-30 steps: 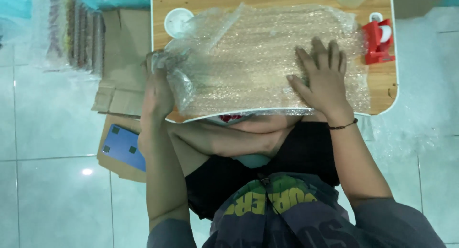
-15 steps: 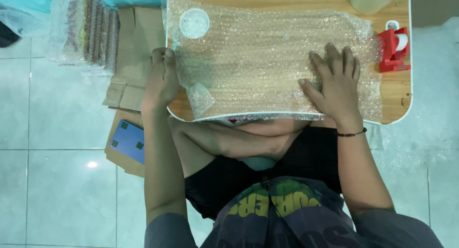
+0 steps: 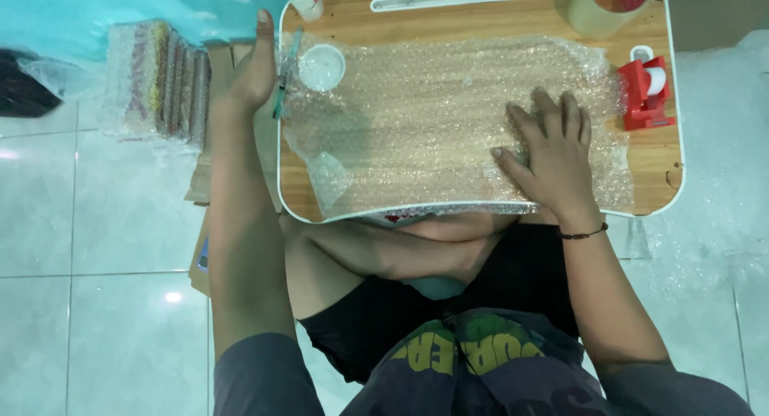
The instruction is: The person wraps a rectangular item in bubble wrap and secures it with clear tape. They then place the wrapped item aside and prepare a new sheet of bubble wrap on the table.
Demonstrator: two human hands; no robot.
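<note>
Bubble wrap (image 3: 432, 119) lies spread flat over the small wooden table (image 3: 671, 167), covering most of its top from the white round lid (image 3: 321, 66) at the sheet's far left corner to just short of the red tape dispenser (image 3: 646, 91) on its right. Right hand (image 3: 553, 155) rests palm-down on the sheet's near right part with fingers (image 3: 561, 119) spread and flat, while the left hand (image 3: 255, 67) lies just off the sheet's left edge, fingers straight and together, gripping nothing. Laying the sheet well seems to call for steady downward pressure from the flat palm, so the wrap stays smooth and square.
</note>
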